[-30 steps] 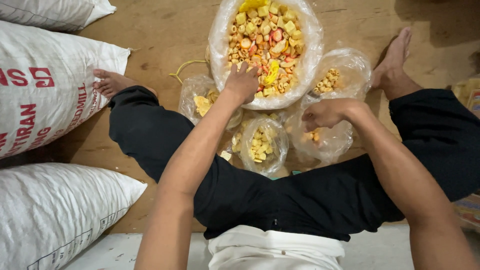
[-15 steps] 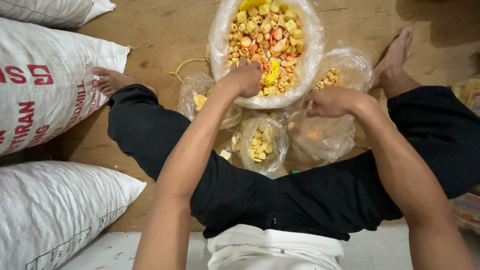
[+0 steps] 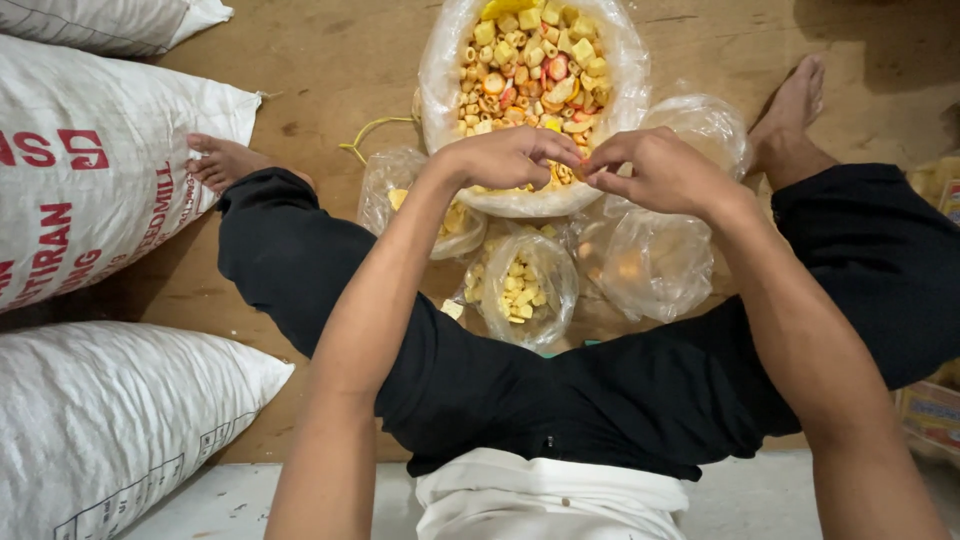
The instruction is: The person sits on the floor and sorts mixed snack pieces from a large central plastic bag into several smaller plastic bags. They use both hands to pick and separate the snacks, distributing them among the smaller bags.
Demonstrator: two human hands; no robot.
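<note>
The head camera looks straight down at a bare brown wooden floor (image 3: 330, 70), scuffed and marked with dark stains; a pale grey strip of floor runs along the bottom edge. The person sits on it with legs spread, in black trousers (image 3: 300, 270) and a white top (image 3: 550, 500), bare feet out to each side.

Between the legs stands a large clear plastic bag (image 3: 435, 90), open at the top and filled with small yellow, orange and pink tube-shaped and square crackers (image 3: 525, 55). The left hand (image 3: 505, 160) and the right hand (image 3: 660, 172) meet over its near rim, fingertips nearly touching. Both hands are curled, fingers bent inward and pinched toward each other; whatever they hold is too small and hidden to tell.

Nearer the body lie four smaller clear plastic bags: one with yellow pieces (image 3: 520, 285) in the middle, one nearly empty (image 3: 650, 265) under the right hand, one with flat yellow chips (image 3: 400, 195) beside the left forearm, and one (image 3: 710, 125) beyond the right hand.

On the left lie three big white woven sacks: one with red lettering (image 3: 90, 170), one with faint dark print (image 3: 110, 420) below it, and a corner of a third (image 3: 110, 20) at the top. At the right edge, yellow and orange packaging (image 3: 940, 200) shows partly.
</note>
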